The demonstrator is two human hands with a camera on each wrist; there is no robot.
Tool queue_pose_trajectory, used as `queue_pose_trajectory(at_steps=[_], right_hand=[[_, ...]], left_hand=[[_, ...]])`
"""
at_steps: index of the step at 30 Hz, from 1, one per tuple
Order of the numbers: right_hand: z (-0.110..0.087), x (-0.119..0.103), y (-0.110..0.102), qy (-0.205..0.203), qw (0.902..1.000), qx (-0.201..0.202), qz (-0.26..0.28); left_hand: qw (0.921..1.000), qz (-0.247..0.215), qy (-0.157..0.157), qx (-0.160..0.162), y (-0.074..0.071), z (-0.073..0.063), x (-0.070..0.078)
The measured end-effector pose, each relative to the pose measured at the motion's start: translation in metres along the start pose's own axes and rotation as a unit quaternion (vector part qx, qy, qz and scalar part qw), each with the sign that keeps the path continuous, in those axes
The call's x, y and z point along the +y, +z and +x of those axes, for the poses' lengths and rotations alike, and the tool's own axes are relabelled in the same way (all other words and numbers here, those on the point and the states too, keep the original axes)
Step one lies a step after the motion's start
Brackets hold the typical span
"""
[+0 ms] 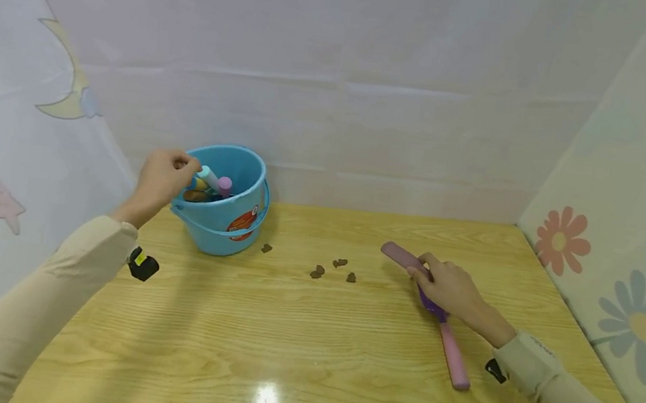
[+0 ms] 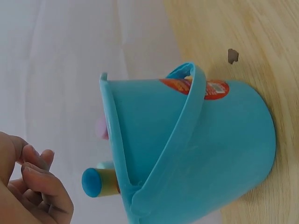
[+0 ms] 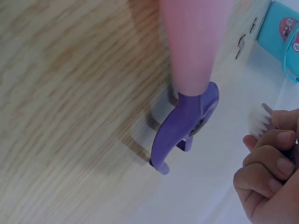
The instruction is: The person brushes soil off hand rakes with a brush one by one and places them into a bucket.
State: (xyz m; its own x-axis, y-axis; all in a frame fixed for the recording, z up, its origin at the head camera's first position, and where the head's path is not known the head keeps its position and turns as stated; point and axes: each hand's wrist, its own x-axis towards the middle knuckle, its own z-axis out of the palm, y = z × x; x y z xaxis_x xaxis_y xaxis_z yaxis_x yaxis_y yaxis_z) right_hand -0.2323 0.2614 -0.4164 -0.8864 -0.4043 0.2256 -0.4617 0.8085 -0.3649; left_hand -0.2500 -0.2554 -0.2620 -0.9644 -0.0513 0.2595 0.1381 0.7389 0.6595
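My left hand [image 1: 162, 173] hovers at the left rim of a blue bucket [image 1: 214, 224], fingers curled with their tips close together. Whether anything small is between them is hidden. Several tools stand in the bucket, among them one with a blue-tipped yellow handle [image 2: 100, 182] and one with a pink handle end [image 1: 224, 186]. My right hand [image 1: 450, 288] grips a brush with a mauve back [image 1: 399, 253] and white bristles [image 3: 258, 122]. Under that hand lies a toy hand rake, its handle pink [image 1: 452, 357] and its pronged head purple [image 3: 182, 123].
Several small dark brown pieces [image 1: 318, 271] lie scattered on the wooden table [image 1: 243, 328] between the bucket and the brush. The bucket's handle [image 2: 182, 126] hangs down its side. Patterned cloth walls [image 1: 334, 120] enclose the table at the back and both sides.
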Motion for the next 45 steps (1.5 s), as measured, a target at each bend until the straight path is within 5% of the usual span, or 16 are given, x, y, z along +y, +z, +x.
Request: queue_pose_trajectory(at_steps=[19, 39, 45], right_hand=[[0.001, 0.013, -0.009, 0.015, 0.9997, 0.018, 0.001], [-0.004, 0.022, -0.008, 0.034, 0.9990, 0.025, -0.013], [-0.004, 0.024, -0.008, 0.037, 0.9990, 0.027, -0.004]], left_hand=[[0.9963, 0.027, 0.074, 0.036, 0.009, -0.010, 0.008], [0.9956, 0.023, 0.090, 0.008, 0.029, -0.019, 0.017], [0.9914, 0.030, 0.126, 0.021, 0.037, -0.021, 0.016]])
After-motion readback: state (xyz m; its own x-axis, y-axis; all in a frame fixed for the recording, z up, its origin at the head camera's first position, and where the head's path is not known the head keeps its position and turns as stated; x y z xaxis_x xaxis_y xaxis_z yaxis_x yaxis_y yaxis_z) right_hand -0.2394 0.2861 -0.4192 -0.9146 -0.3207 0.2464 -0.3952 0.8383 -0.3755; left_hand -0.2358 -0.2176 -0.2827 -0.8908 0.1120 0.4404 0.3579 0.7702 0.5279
